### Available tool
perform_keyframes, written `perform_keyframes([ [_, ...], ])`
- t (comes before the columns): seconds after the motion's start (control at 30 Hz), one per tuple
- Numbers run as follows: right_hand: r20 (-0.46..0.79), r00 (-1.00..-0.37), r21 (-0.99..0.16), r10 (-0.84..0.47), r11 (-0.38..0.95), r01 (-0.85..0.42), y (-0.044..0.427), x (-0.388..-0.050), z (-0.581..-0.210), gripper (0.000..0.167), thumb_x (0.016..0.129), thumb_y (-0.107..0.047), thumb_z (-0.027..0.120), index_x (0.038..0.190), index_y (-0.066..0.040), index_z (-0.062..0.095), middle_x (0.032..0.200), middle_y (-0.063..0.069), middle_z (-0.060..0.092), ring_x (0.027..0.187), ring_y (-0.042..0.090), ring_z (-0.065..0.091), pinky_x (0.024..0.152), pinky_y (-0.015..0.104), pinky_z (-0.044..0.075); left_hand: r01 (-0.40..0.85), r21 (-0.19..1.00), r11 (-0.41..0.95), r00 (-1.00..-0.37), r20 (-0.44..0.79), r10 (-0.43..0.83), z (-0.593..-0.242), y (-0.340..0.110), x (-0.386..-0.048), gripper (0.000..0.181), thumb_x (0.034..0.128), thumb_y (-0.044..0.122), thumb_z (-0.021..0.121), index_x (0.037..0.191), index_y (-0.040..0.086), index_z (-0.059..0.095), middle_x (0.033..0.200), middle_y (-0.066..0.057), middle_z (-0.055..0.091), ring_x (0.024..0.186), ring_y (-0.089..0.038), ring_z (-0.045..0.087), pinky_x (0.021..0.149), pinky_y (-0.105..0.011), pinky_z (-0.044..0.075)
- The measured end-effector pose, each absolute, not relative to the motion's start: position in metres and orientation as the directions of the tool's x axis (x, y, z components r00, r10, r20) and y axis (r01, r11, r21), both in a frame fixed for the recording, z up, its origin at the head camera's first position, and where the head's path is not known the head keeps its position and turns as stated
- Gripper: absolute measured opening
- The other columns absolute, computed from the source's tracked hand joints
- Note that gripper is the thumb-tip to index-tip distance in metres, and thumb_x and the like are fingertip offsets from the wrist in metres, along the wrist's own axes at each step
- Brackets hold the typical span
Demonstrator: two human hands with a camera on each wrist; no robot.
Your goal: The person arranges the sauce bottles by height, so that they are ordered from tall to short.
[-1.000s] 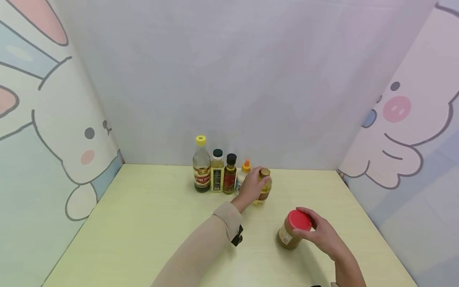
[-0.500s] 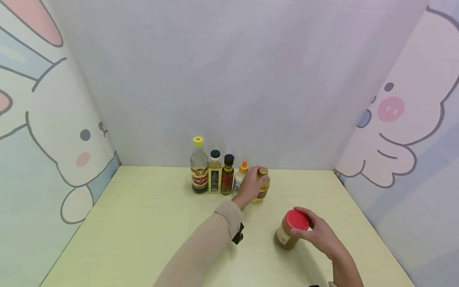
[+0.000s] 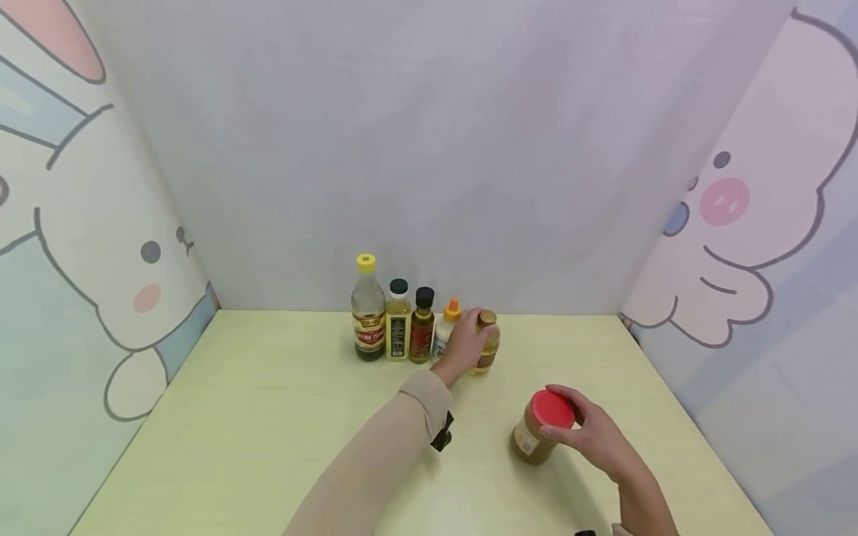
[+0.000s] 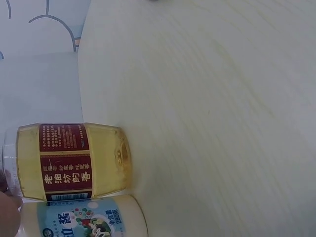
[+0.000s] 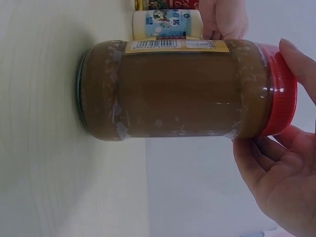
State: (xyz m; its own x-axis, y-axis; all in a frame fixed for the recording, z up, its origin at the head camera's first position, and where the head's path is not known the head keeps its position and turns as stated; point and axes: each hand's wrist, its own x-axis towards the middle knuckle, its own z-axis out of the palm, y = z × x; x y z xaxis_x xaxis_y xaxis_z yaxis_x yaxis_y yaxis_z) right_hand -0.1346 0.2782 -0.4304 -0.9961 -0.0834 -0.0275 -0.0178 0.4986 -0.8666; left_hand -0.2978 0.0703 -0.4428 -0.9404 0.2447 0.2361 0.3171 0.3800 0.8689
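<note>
My left hand (image 3: 464, 341) holds a cooking oil bottle (image 3: 484, 359) with a gold cap, gripping it near the top. In the left wrist view, this oil bottle (image 4: 66, 160) stands right beside a salad dressing squeeze bottle (image 4: 84, 217). Its orange tip (image 3: 453, 307) shows behind the left hand in the head view. My right hand (image 3: 590, 432) grips the red lid of a peanut butter jar (image 3: 529, 439). The right wrist view shows thumb and fingers on either side of the red lid (image 5: 284, 94). Whether the jar touches the table cannot be told.
Left of the dressing, a dark-capped red-label bottle (image 3: 422, 331), a yellow oil bottle (image 3: 398, 331) and a tall yellow-capped bottle (image 3: 369, 320) stand in a row. A grey wall (image 3: 415, 149) rises behind the pale table (image 3: 268, 432); cartoon-printed walls flank it.
The oil bottle in my left hand has shifted slightly toward the back wall, beside the dressing. The right hand keeps its hold on the jar. The head view has drifted a little.
</note>
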Motion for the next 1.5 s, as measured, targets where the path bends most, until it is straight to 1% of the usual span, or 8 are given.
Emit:
perform_keyframes([
  [0.23, -0.031, -0.996, -0.872, -0.081, 0.488, -0.013, 0.277, -0.133, -0.43, 0.071, 0.081, -0.016, 0.081, 0.14, -0.001, 0.046, 0.133, 0.022, 0.049, 0.121, 0.038, 0.048, 0.083, 0.025, 0.051, 0.307, 0.855, 0.418, -0.944, 0.218, 0.247, -0.442, 0.071, -0.302, 0.043, 0.1008, 0.024, 0.057, 0.136, 0.002, 0.05, 0.127, -0.013, 0.053, 0.115, -0.025, 0.055, 0.097, -0.04, 0.046],
  [0.4, -0.019, -0.997, -0.87, -0.077, 0.492, -0.021, 0.277, -0.132, -0.432, 0.071, 0.081, -0.017, 0.081, 0.141, -0.003, 0.046, 0.136, 0.022, 0.047, 0.123, 0.04, 0.046, 0.084, 0.024, 0.05, 0.287, 0.855, 0.433, -0.949, 0.192, 0.249, -0.442, 0.07, -0.303, 0.043, 0.1005, 0.026, 0.057, 0.136, 0.002, 0.05, 0.124, -0.011, 0.054, 0.113, -0.024, 0.056, 0.096, -0.039, 0.048],
  [0.63, 0.008, -0.996, -0.854, -0.089, 0.518, -0.053, 0.28, -0.132, -0.434, 0.076, 0.078, -0.017, 0.084, 0.141, -0.001, 0.045, 0.137, 0.022, 0.048, 0.126, 0.041, 0.045, 0.09, 0.027, 0.048, 0.266, 0.872, 0.412, -0.95, 0.163, 0.268, -0.439, 0.068, -0.3, 0.042, 0.1002, 0.027, 0.058, 0.134, 0.004, 0.051, 0.122, -0.009, 0.055, 0.11, -0.023, 0.057, 0.092, -0.039, 0.049],
  [0.83, 0.009, -0.999, -0.851, -0.051, 0.523, -0.035, 0.278, -0.133, -0.434, 0.077, 0.074, -0.016, 0.087, 0.139, 0.0, 0.048, 0.134, 0.02, 0.051, 0.123, 0.039, 0.047, 0.086, 0.028, 0.051, 0.256, 0.882, 0.395, -0.952, 0.16, 0.259, -0.44, 0.068, -0.301, 0.043, 0.0998, 0.027, 0.059, 0.136, 0.004, 0.051, 0.124, -0.009, 0.055, 0.112, -0.024, 0.056, 0.093, -0.04, 0.049],
  [1.1, -0.037, -0.999, -0.865, 0.03, 0.5, 0.047, 0.273, -0.13, -0.435, 0.075, 0.073, -0.014, 0.087, 0.138, -0.001, 0.051, 0.134, 0.019, 0.053, 0.125, 0.039, 0.046, 0.084, 0.027, 0.05, 0.251, 0.888, 0.386, -0.955, 0.163, 0.247, -0.443, 0.069, -0.301, 0.042, 0.0993, 0.026, 0.059, 0.134, 0.004, 0.052, 0.123, -0.008, 0.056, 0.113, -0.023, 0.056, 0.094, -0.04, 0.049],
  [1.33, -0.063, -0.997, -0.876, 0.043, 0.477, 0.075, 0.27, -0.133, -0.432, 0.074, 0.072, -0.012, 0.087, 0.137, 0.0, 0.052, 0.134, 0.02, 0.053, 0.124, 0.037, 0.047, 0.082, 0.026, 0.051, 0.242, 0.89, 0.387, -0.957, 0.153, 0.246, -0.442, 0.068, -0.301, 0.042, 0.0992, 0.027, 0.06, 0.134, 0.005, 0.052, 0.124, -0.008, 0.056, 0.113, -0.023, 0.056, 0.094, -0.04, 0.049],
  [1.5, -0.049, -0.998, -0.876, 0.046, 0.478, 0.065, 0.271, -0.139, -0.429, 0.075, 0.072, -0.013, 0.087, 0.137, 0.001, 0.051, 0.133, 0.021, 0.053, 0.123, 0.037, 0.047, 0.081, 0.024, 0.052, 0.228, 0.889, 0.398, -0.959, 0.135, 0.249, -0.441, 0.069, -0.302, 0.043, 0.0996, 0.027, 0.059, 0.136, 0.005, 0.051, 0.126, -0.008, 0.055, 0.115, -0.023, 0.055, 0.095, -0.04, 0.048],
])
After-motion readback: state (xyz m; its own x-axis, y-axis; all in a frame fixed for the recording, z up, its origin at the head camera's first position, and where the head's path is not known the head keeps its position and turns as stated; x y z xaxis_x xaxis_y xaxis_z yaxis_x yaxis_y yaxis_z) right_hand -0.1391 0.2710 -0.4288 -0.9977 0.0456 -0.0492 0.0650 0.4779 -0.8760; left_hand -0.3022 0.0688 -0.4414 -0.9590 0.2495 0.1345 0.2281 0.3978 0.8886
